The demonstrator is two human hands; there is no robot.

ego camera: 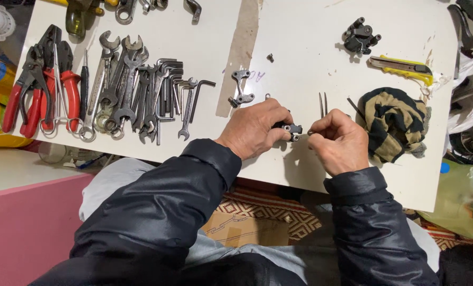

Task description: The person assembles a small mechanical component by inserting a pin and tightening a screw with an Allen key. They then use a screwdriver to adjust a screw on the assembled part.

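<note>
White tabletop carries everything. Nearest, the left hand is clamped on a small black part at the front edge; the right hand pinches a tiny piece beside it. Behind lie tweezers, a striped rag, wrenches and red pliers.

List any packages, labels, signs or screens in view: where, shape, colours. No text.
Cardboard box: below the table edge, between the person's arms; flat brown panel with dark markings.
Handwritten mark: on the white table, beside the small metal bracket; faint, bluish.
No signs or screens.
</note>
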